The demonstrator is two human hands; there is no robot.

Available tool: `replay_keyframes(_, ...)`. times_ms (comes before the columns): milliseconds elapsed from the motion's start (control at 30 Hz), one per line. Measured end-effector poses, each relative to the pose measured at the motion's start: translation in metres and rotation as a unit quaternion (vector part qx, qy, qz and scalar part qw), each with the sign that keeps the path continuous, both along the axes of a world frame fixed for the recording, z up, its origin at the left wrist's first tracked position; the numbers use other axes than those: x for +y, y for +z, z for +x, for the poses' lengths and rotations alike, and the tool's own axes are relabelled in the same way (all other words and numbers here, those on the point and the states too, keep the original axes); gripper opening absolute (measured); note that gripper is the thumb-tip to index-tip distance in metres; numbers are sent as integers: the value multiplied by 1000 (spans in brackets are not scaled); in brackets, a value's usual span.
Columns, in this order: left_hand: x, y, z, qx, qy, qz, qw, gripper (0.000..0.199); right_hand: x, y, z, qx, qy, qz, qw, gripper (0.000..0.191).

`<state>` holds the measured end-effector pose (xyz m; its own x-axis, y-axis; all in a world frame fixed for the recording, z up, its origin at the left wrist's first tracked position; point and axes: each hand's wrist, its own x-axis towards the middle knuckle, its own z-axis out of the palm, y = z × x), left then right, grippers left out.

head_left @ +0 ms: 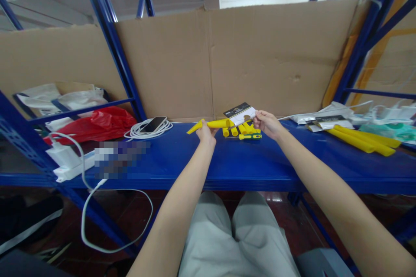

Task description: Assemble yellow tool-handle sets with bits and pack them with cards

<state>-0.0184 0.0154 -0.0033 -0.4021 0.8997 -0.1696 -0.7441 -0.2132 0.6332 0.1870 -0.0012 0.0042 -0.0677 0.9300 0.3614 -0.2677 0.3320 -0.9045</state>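
Observation:
My left hand is closed around a long yellow tube-like piece, which sticks out on both sides of the fingers. Between the fingertips of my right hand is the edge of a black-and-white printed card. This card meets the right end of the yellow piece; whether the two are joined I cannot tell. Just behind and below them, several short yellow pieces lie on the blue shelf. A yellow-and-green handle lies in front of those, partly under the card's side.
At right lie more yellow tubes with printed cards. To the left are a phone on a coiled white cable, a red plastic bag and a power strip. A cardboard sheet stands along the back.

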Motion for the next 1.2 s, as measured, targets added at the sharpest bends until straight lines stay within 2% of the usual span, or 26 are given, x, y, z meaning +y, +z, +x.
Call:
replay_keyframes(233,-7,3,3,36,-39,-8,999,3,0,-8,-14,-51,-4,-60,997,15)
replay_keyframes(433,-9,3,4,40,-64,18,997,14,-1,-9,-18,-63,-13,-80,995,21)
replay_keyframes(667,-4,0,4,15,-67,30,997,17,2,-11,-19,-76,-12,-61,995,18)
replay_keyframes(933,0,-1,5,23,-57,-6,998,9,4,-14,-21,-89,4,-39,995,18)
replay_keyframes(1067,3,-4,4,56,-82,-14,995,9,7,-16,-21,-85,-5,-30,996,19)
replay_keyframes(1200,1,-4,9,122,-134,-22,983,13,9,-18,-21,-88,-30,-34,995,22)
